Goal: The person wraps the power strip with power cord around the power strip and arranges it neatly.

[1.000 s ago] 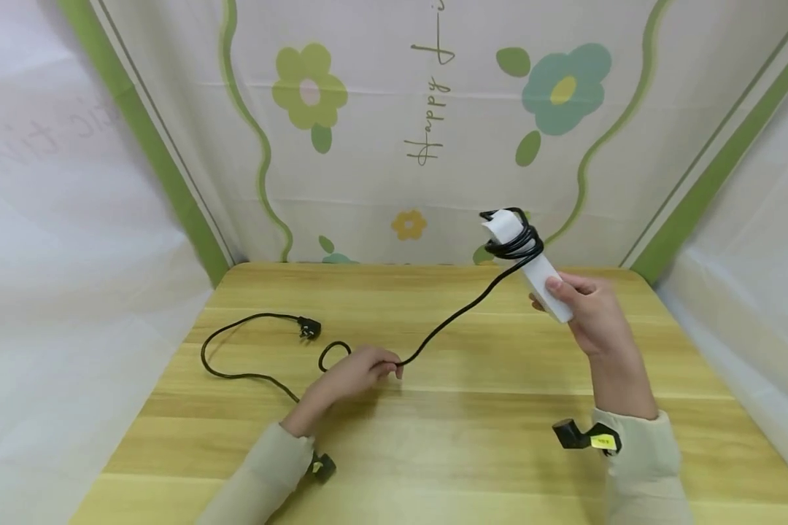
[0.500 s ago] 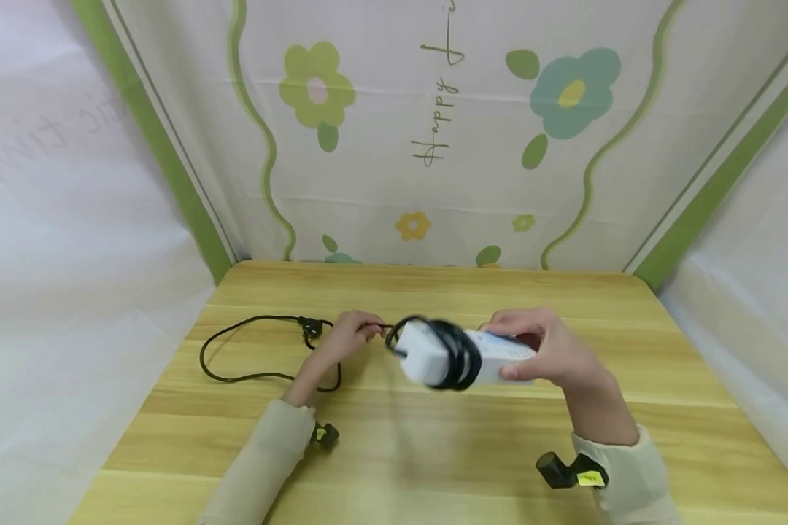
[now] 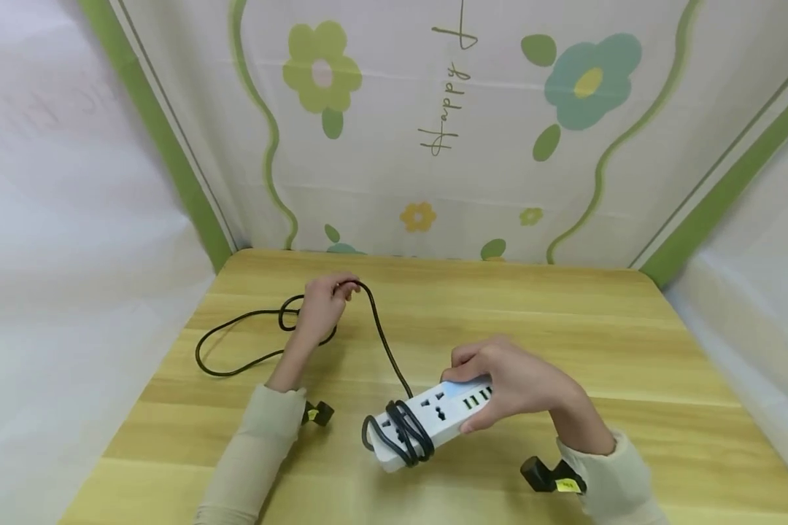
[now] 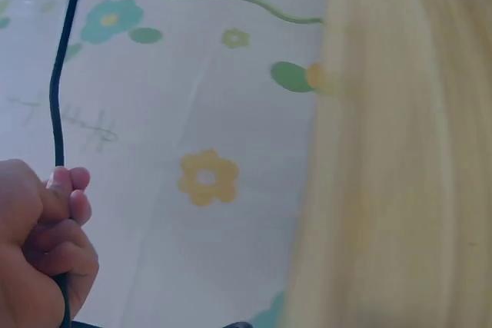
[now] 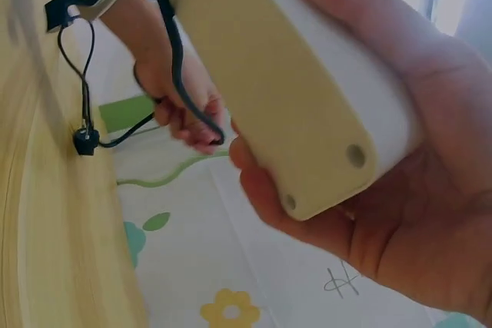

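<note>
My right hand [image 3: 515, 383] grips the end of a white power strip [image 3: 443, 423] that has sockets and USB ports on its top face. Its black cord [image 3: 386, 339] is wound several turns round the strip's far end. In the right wrist view the strip's plain underside [image 5: 269, 74] faces the camera. My left hand [image 3: 322, 306] holds the cord between curled fingers, to the left and farther back. The left wrist view shows the cord [image 4: 55, 105] running up out of that hand [image 4: 46, 243]. The black plug [image 5: 86, 140] shows in the right wrist view.
Loose cord [image 3: 219, 372] lies in a loop on the wooden table [image 3: 565, 313] at the left. Behind the table hangs a white cloth [image 3: 381, 160] printed with flowers. A small black camera [image 3: 551, 475] sits on the right sleeve, another [image 3: 318, 413] on the left.
My right hand has brought the power strip down and to the left, turning its socket face up. My left hand has moved back and left with the cord.
</note>
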Tool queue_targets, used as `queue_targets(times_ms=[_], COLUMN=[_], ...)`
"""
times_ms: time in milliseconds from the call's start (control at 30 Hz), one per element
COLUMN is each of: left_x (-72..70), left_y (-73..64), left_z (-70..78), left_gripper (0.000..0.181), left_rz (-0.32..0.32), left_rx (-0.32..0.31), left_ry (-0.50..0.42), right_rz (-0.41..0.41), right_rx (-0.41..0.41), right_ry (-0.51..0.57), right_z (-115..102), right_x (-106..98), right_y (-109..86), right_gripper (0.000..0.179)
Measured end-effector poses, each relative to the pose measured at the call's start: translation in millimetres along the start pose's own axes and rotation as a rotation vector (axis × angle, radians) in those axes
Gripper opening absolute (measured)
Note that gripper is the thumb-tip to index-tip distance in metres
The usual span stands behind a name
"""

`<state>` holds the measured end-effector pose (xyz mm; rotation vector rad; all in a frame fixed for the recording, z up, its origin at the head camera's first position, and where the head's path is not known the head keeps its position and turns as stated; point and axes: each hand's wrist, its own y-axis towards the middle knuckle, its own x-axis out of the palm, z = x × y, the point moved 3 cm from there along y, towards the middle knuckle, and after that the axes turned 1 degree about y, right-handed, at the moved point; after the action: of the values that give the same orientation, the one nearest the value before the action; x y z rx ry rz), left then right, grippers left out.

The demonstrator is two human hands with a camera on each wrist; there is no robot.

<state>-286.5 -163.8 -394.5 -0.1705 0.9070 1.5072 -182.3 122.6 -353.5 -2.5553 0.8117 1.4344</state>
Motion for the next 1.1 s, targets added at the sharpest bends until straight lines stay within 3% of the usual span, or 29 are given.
queue_targets(times_ms=[167,267,367,500,700,867,1100], left_x=[-19.0,-28.6,-34.5,-35.0,-24.8,-10.8,16.8], left_y=[-4.0,-10.0,-19.4,-31.9,-45.8,-50.1,-46.7], left_z=[26.0,47.3,68.4,90.8,106.9,106.0,95.4], left_gripper=[0.017,0.016,0.017,0.016,0.010,0.004,0.011], left_rz=[0.154,0.210,0.232,0.212,0.197,0.142,0.036], left_rx=[0.090,0.176,0.281,0.387,0.503,0.516,0.397], left_ry=[0.018,0.009,-0.004,-0.007,0.069,0.081,0.034], right_rz=[-0.004,0.025,0.068,0.119,0.178,0.289,0.574], right_rx=[0.148,0.245,0.339,0.446,0.523,0.571,0.584], right_ry=[-0.321,-0.415,-0.404,-0.328,-0.266,-0.240,-0.138], right_z=[-1.0,8.4,24.7,47.9,75.7,100.4,132.2], right_x=[14.1,14.0,9.3,2.0,-5.9,-16.7,-35.4], right_y=[9.0,15.0,20.3,25.1,32.5,34.2,29.9], right_gripper=[0.048,0.053,0.056,0.052,0.068,0.068,0.061])
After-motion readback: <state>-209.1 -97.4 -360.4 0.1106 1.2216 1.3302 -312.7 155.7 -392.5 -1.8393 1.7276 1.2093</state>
